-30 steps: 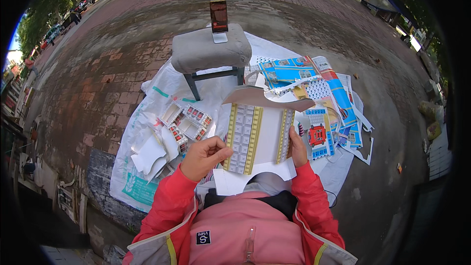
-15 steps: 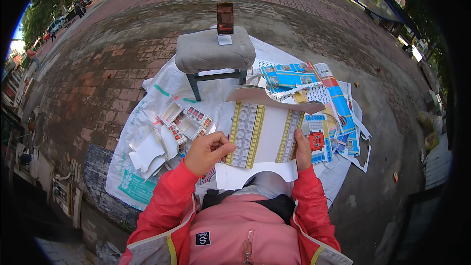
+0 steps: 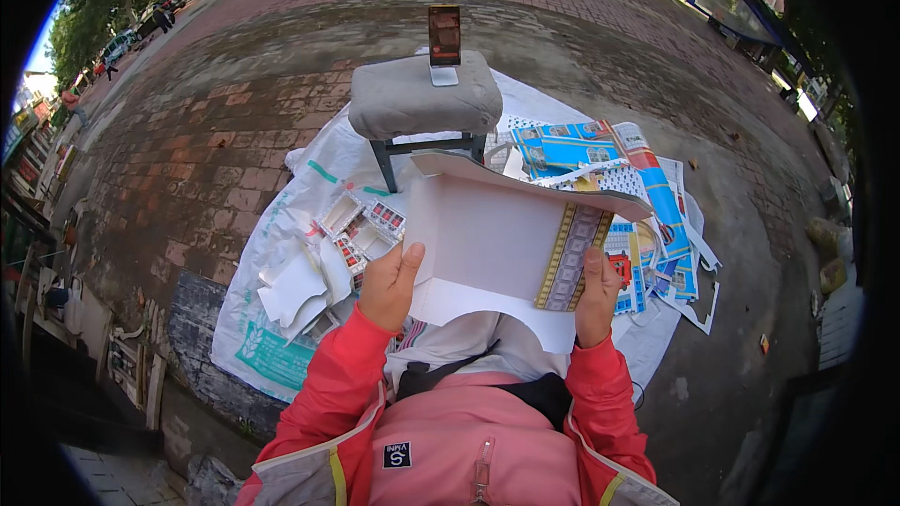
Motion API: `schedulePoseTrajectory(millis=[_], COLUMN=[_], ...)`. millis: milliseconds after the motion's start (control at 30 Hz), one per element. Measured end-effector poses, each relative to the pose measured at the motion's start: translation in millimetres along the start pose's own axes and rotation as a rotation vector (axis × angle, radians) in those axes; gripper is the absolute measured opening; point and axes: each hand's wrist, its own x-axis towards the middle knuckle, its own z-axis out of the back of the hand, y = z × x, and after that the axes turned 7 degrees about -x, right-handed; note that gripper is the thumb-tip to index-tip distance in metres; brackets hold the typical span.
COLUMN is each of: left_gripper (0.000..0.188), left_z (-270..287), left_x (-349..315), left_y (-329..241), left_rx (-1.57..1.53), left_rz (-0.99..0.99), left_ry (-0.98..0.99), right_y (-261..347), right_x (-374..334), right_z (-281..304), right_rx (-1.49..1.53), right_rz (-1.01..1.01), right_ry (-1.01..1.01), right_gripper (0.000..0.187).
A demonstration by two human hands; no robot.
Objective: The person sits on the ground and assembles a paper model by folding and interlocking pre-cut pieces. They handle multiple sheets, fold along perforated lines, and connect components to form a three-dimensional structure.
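Between my two hands is a creased cardboard sheet (image 3: 487, 234), its plain white inside facing up, with a curled flap along its far edge and a curved cut-out along its near edge. My left hand (image 3: 389, 286) is closed on its left side, thumb up along the edge. On the right, a folded-in side panel printed with grey tiles and yellow borders (image 3: 574, 258) lies against the white inside. My right hand (image 3: 597, 300) grips this side, thumb on top, its other fingers mostly hidden behind.
A padded grey stool (image 3: 427, 94) bears an upright phone (image 3: 444, 37) on a stand. White sacking (image 3: 239, 319) covers the ground. Small printed boxes (image 3: 366, 230) and white cut pieces (image 3: 295, 290) lie at left; blue printed sheets (image 3: 562, 150) are piled at right.
The cardboard's left printed panel, folded inward before, is now turned outward, baring more of the white inside. My left hand has shifted from a pinch on that panel to the sheet's left edge.
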Motion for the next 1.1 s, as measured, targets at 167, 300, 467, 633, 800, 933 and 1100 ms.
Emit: schedulePoseTrajectory(millis=[167,300,467,633,800,933,1100], left_gripper=[0.034,0.03,0.031,0.036,0.038,0.031,0.028], left_z=[-8.6,-21.4,24.4,123.8,231.9,243.4,145.8], left_x=[-3.6,-5.7,-8.0,-54.3,-131.9,-162.6,-64.8], left_y=[0.6,1.9,44.0,162.6,296.7,349.0,276.6], left_rx=[0.257,0.346,0.211,0.125,0.15,-0.104,-0.402], left_rz=[-0.113,-0.172,-0.036,0.045,0.251,0.904,0.856], left_ry=[-0.024,-0.127,-0.183,-0.487,-0.97,-0.825,-0.271], right_y=[20.2,23.6,11.3,5.2,-47.9,-140.8,-264.3], right_x=[-5.5,-21.4,-17.1,-20.6,5.2,27.7,58.3], right_z=[-9.8,-29.9,-49.6,-51.5,51.4,136.3,146.3], right_rx=[-0.101,-0.044,-0.046,0.003,-0.041,-0.129,0.241], right_rz=[0.05,0.021,-0.145,-0.107,-0.099,-0.623,-0.817], right_ry=[0.002,0.005,0.281,0.523,0.072,-0.269,-0.344], right_gripper=[0.038,0.038,0.038,0.038,0.031,0.024,0.027])
